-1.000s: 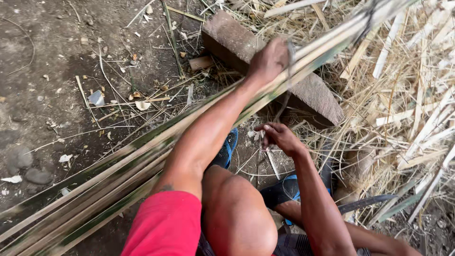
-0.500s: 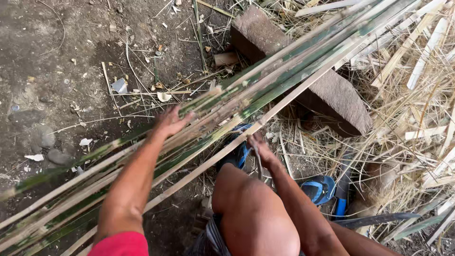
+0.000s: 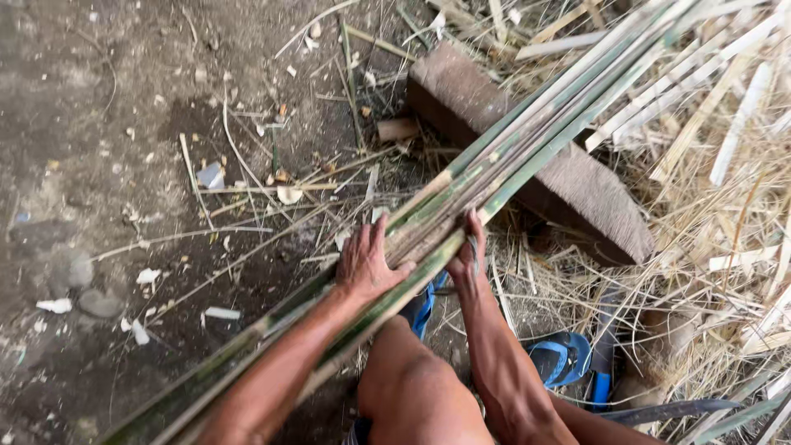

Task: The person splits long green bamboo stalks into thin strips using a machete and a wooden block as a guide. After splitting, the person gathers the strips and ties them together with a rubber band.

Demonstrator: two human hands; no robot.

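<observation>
Both gripping mid-frame: left hand [image 3: 367,265] and right hand [image 3: 467,259] clasping gathered bamboo strips [image 3: 527,136], bundle untied, scraps [image 3: 725,206] scattered right

A long wooden block [image 3: 527,156] is seen lying on the dirt ground [image 3: 107,124], with dry straw [image 3: 725,231] heaped beside it. Blue sandals [image 3: 564,358] are seen near the straw, and small pale scraps [image 3: 58,305] are scattered over the dirt.

No labels, signs or screens show. The only thing that may be packaging is a small, crumpled, pale blue-grey scrap [image 3: 211,175] lying on the bare dirt ground [image 3: 99,99], toward its left half; what it is cannot be told.
</observation>
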